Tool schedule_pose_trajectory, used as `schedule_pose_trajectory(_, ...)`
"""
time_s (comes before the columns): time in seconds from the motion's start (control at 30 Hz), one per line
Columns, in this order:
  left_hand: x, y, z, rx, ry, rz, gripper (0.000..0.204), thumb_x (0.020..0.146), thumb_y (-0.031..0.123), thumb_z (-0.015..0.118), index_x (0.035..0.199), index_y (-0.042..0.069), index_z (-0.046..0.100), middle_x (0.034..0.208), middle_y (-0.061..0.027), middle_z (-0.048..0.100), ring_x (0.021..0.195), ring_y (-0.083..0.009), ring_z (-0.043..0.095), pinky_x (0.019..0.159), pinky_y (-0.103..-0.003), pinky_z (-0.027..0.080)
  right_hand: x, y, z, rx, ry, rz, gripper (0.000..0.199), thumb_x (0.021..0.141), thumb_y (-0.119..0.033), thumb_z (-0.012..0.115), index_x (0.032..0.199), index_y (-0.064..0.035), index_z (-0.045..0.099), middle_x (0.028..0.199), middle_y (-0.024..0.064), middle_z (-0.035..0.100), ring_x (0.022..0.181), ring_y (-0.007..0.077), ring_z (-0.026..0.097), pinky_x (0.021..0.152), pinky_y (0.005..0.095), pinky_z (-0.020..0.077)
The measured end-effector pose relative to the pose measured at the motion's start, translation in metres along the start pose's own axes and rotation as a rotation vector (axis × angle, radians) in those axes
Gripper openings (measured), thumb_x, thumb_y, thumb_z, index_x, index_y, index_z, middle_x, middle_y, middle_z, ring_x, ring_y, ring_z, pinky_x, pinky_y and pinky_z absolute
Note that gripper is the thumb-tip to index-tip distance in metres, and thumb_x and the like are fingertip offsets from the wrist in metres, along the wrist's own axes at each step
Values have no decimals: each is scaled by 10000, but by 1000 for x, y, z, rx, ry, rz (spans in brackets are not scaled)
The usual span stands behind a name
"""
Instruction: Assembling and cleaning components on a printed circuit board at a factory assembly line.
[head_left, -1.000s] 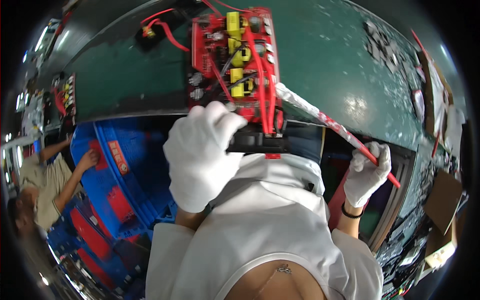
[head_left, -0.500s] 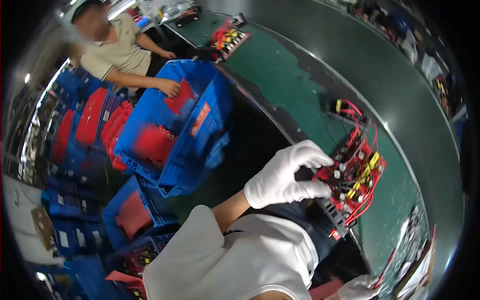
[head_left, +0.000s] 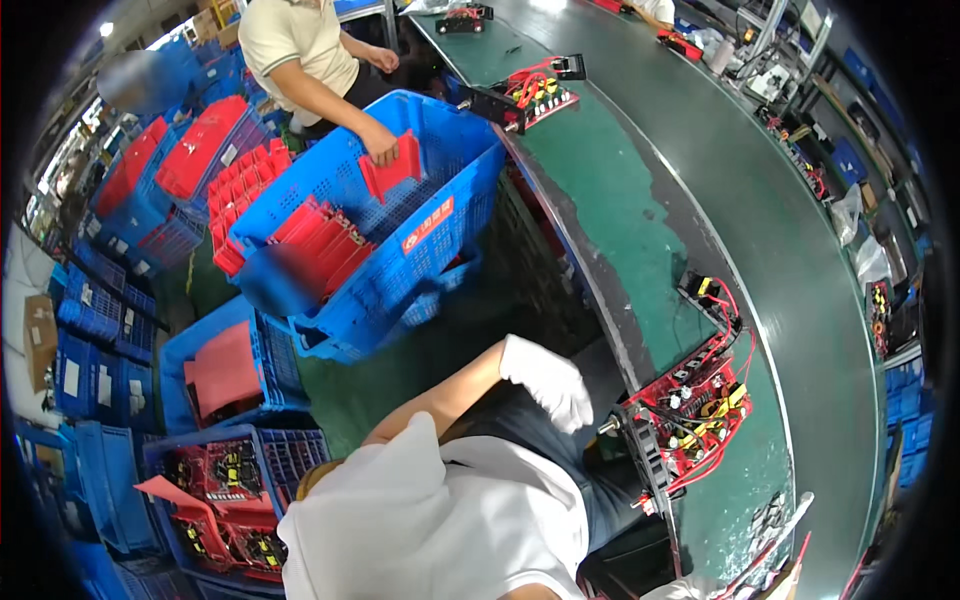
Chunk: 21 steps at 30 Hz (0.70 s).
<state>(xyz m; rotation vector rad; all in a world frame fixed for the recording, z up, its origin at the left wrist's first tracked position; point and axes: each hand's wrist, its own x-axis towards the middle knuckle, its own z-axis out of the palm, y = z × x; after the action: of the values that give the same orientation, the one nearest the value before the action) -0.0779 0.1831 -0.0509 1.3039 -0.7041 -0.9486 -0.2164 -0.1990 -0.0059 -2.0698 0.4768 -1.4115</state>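
Note:
My left hand, in a white glove, hangs beside the bench edge with its fingers loosely extended and nothing in them. To its right, apart from it, a red circuit board assembly sits on the green bench top. The assembly has yellow parts, red wires and a black panel with metal terminals facing me. At the bottom edge shows only a sliver of my white-gloved right hand; its fingers are hidden. Close to it lies a thin red and white strip.
A co-worker's hand holds a red panel over a large blue crate with red panels inside. Lower left, another blue crate contains circuit board assemblies. A second assembly lies farther up the bench, beside a long green belt.
My left hand has let go of the circuit board assembly and drawn back left and down. My right hand has moved mostly out of the lower edge. The view has shifted.

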Motion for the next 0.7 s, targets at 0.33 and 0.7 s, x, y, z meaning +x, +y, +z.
schedule_pose_trajectory(0.33,84,14,136,-777,486,381,446,844,358,621,1168,76,501,1074,-12,556,1058,-84,480,908,-262,404,6,-16,-1,133,31,80,323,914,-214,422,1088,58,450,942,222,539,821,362,525,750,433,441)
schedule_pose_trajectory(0.7,56,71,118,-489,806,296,419,754,-63,537,1162,8,477,1060,-44,591,933,-126,575,802,-266,473,13,-23,-19,1426,113,795,149,906,-117,473,879,23,517,745,77,505,543,68,408,447,169,364)
